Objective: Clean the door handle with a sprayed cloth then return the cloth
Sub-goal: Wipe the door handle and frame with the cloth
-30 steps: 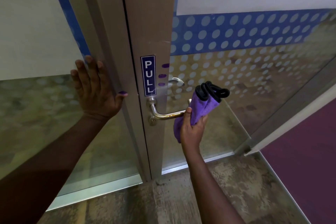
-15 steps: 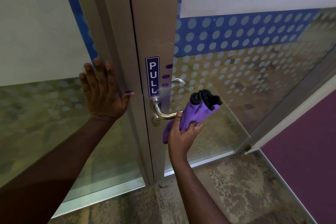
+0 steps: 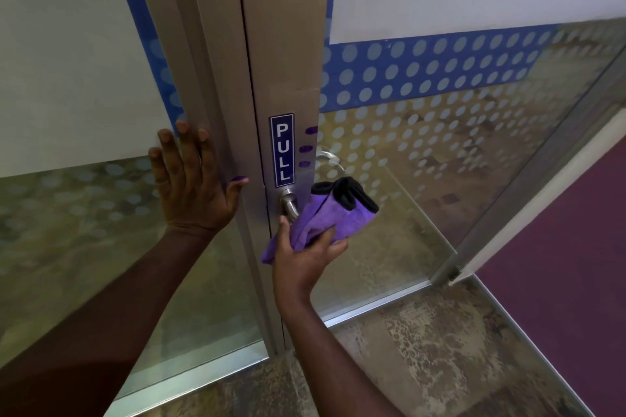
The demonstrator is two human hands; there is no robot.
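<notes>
The right hand (image 3: 306,259) grips a purple microfibre cloth (image 3: 330,218), wrapped over the lever door handle (image 3: 289,203) just above its thumb. The left hand (image 3: 193,186), fingers spread flat, presses on the door frame (image 3: 216,78), beside the PULL sign (image 3: 282,150).

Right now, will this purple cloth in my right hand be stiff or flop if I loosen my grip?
Probably floppy: the purple cloth bunches in folds and a corner droops beside the right hand. Likely light, since a few fingers hold it up. Its fuzzy surface should grip the door handle, not slide.
</notes>
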